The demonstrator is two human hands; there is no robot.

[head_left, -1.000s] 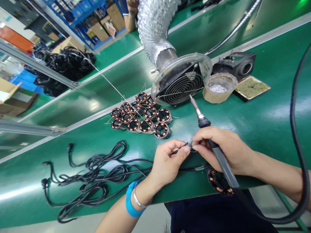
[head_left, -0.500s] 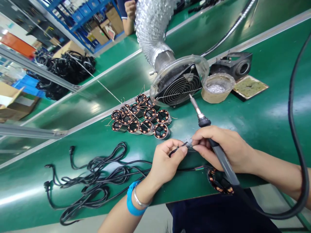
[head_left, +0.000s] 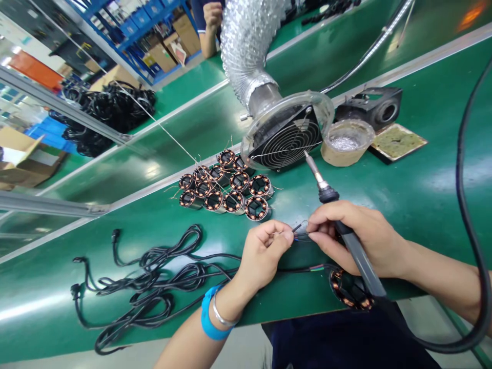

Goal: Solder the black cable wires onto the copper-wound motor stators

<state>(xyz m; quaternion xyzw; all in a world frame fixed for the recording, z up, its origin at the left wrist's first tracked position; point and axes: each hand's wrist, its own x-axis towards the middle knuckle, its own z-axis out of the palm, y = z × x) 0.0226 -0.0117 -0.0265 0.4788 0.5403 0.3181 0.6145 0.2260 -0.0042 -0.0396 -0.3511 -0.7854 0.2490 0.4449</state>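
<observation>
My left hand [head_left: 267, 252] pinches a thin black wire [head_left: 296, 228] between thumb and fingertips. A soldering iron [head_left: 355, 251] lies across my right hand [head_left: 365, 236], its tip pointing up toward the fan grille. The thumb and index finger of that hand also pinch a fine wire end close to the left fingertips. Below the right hand, near the table's front edge, rests a copper-wound stator [head_left: 349, 290]. A black cable with coloured wires [head_left: 317, 268] runs toward it, passing behind the left wrist.
Several stators [head_left: 233, 202] stand grouped beyond my left hand. Black cables [head_left: 165, 266] lie coiled at the left. Ahead are a fume duct with fan [head_left: 288, 146], a solder pot [head_left: 347, 154], a sponge tray [head_left: 400, 141] and an iron holder [head_left: 369, 105]. A person's hand [head_left: 212, 15] shows across the table.
The view has shifted slightly. My hands have parted a little at the fingertips, and the black wire end and a thin looped strand now show between them.
</observation>
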